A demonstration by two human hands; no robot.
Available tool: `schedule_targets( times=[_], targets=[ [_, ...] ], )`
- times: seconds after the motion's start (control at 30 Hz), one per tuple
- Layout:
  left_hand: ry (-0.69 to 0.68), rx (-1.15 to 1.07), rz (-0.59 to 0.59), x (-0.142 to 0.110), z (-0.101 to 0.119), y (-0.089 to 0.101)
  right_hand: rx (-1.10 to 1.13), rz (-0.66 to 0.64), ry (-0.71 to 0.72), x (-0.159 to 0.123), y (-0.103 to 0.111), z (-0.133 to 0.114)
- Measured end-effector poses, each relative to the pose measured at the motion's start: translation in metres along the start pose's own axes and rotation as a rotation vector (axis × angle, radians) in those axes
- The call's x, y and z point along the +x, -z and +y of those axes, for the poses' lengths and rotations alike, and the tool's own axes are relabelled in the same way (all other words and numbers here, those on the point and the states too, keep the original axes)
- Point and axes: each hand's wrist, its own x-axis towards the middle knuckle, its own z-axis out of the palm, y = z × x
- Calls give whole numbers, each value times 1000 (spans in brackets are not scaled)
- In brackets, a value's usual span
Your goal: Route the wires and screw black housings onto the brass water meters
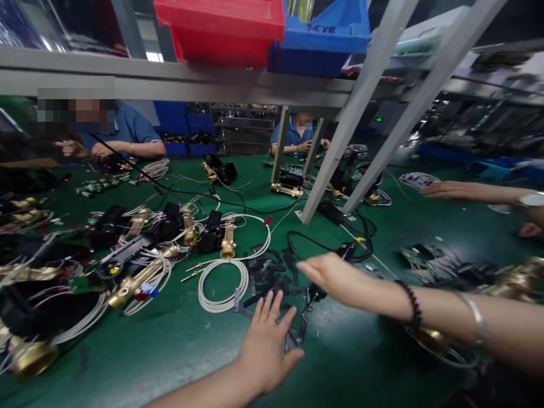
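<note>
My left hand (266, 345) is spread over the near side of a heap of small black plastic pieces (270, 272), fingers apart and holding nothing. My right hand (335, 277) is closed just right of the heap. It grips a black corded tool (349, 247) that looks like an electric screwdriver; the tool shows above and below the hand, its middle hidden. A white cable coil (223, 309) lies left of the heap. Behind it stands a brass pipe fitting (228, 241) beside a black housing (211, 232).
More brass fittings with cables (136, 277) crowd the left of the green table (170, 345). Metal posts (335, 153) rise beyond my right hand. A shelf overhead carries red (225, 34) and blue bins (323, 42). A co-worker's hand (463, 191) reaches in from the right; two people sit opposite.
</note>
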Motion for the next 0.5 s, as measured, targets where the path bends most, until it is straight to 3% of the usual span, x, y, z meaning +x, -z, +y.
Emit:
schedule_targets(
  times=[0.13, 0.27, 0.37, 0.5],
  targets=[
    [-19, 57, 59, 46, -13, 12, -93, -219, -30, -29, -69, -16],
    [-98, 101, 125, 80, -32, 24, -203, -218, -40, -29, -109, -32],
    [-99, 135, 216, 74, -47, 32, -246, -193, -13, -28, -121, -40],
    [-5, 190, 329, 30, -60, 29, -257, -144, -33, -24, -132, -40]
  ],
)
